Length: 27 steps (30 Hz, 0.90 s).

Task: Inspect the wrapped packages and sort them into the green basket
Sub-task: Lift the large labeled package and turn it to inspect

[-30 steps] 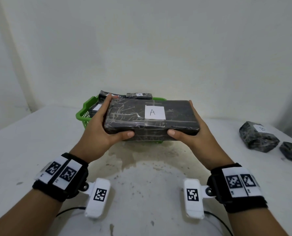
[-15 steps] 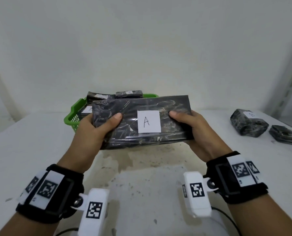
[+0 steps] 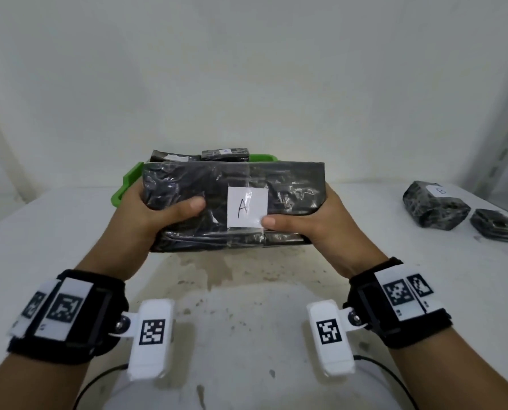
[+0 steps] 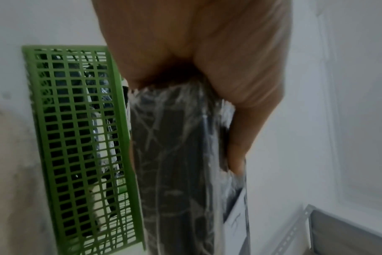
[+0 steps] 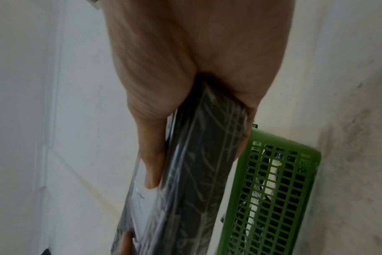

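Observation:
A long flat package (image 3: 187, 184) wrapped in black film, with a white label marked A (image 3: 247, 207), is held up above the table, its labelled face tilted toward me. My left hand (image 3: 155, 216) grips its left end with the thumb on the front face. My right hand (image 3: 309, 223) grips the right end, thumb tip at the label's lower corner. In the wrist views the package (image 4: 177, 172) (image 5: 199, 172) shows edge-on between thumb and fingers. The green basket (image 3: 128, 180) (image 4: 76, 138) (image 5: 273, 198) stands just behind it and holds other wrapped packages (image 3: 226, 153).
On the white table (image 3: 246, 306) at the far right lie a lumpy wrapped package (image 3: 434, 207) with a white label and a flatter one (image 3: 498, 227) beside it. A white wall stands close behind the basket. A metal rack upright (image 3: 507, 149) is at right.
Both hands have tilted the package so its labelled face turns toward me, and drawn it closer. The thumbs have moved onto the front face, the right one reaching the label.

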{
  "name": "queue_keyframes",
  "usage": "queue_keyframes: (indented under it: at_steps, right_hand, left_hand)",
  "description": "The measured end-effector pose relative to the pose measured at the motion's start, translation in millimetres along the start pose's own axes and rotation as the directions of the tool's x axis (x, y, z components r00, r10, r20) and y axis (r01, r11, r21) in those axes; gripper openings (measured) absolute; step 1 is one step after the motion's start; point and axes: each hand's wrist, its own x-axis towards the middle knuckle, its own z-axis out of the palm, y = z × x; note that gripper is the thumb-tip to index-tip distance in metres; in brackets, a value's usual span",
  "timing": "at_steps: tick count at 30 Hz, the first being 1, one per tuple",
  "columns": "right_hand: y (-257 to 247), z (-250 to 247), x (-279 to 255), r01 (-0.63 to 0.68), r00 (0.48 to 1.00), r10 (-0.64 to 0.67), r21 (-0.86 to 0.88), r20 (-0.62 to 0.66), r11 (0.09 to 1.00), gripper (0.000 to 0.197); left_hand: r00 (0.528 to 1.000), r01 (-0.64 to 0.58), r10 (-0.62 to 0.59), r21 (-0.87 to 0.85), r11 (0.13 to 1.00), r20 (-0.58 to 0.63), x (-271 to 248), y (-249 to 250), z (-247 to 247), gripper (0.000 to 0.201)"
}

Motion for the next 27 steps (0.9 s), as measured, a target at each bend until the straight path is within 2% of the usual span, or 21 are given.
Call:
queue_keyframes:
  at_steps: [3, 6, 8, 10, 12, 14, 17, 21, 24, 27]
  right_hand:
    - [-2.1, 0.4, -1.3, 0.000, 1.000, 0.000, 0.047, -0.013, 0.999, 0.073]
    - [-5.0, 3.3, -2.7, -0.007, 0.990, 0.020, 0.101, -0.137, 0.995, 0.050]
    - [-3.1, 3.1, -1.5, -0.007, 0.980, 0.027, 0.099, -0.198, 0.995, 0.042]
    - [-2.2, 1.3, -0.6, -0.004, 0.982, 0.019, 0.082, -0.188, 0.997, 0.047]
    - [-2.0, 0.0, -0.1, 0.006, 0.997, -0.002, 0.056, -0.080, 0.998, 0.061]
    - [0.8, -1.9, 0.2, 0.025, 1.000, -0.025, 0.012, 0.005, 1.000, 0.071]
    - [3.7, -2.5, 1.1, 0.039, 0.999, -0.039, -0.019, -0.023, 0.999, 0.072]
    - [2.3, -2.6, 1.4, 0.019, 1.000, -0.020, -0.026, -0.021, 0.999, 0.074]
    - [-3.5, -3.0, -0.9, -0.080, 0.997, 0.079, 0.075, 0.023, 0.994, 0.066]
    - [-9.3, -5.6, -0.7, -0.262, 0.965, 0.249, 0.310, 0.081, 0.914, 0.067]
  left_hand:
    - [0.999, -0.047, 0.048, 0.035, 0.998, -0.019, 1.5, -1.5, -1.9, 0.080]
    - [0.999, -0.016, 0.014, 0.037, 0.999, 0.051, -0.2, -2.1, 2.6, 0.087]
    - [0.998, 0.005, -0.008, 0.051, 0.999, 0.058, -0.5, -3.6, 6.5, 0.080]
    - [1.000, 0.003, -0.003, 0.043, 0.999, 0.012, -0.2, -4.2, 9.3, 0.072]
    - [1.000, 0.002, -0.002, 0.029, 1.000, -0.001, 0.1, -3.8, 6.5, 0.073]
    - [0.999, 0.002, -0.003, 0.021, 1.000, 0.040, 0.0, -1.7, 1.4, 0.078]
    - [0.997, -0.005, 0.003, 0.036, 0.999, 0.073, 1.0, 1.2, -4.0, 0.081]
    - [0.993, -0.115, 0.117, 0.101, 0.988, -0.007, 0.9, 4.0, -3.8, 0.080]
    - [0.980, -0.190, 0.197, 0.175, 0.966, -0.024, -1.1, 6.4, -4.7, 0.074]
    - [0.974, -0.228, 0.227, 0.192, 0.955, 0.028, -2.6, 9.1, -3.7, 0.067]
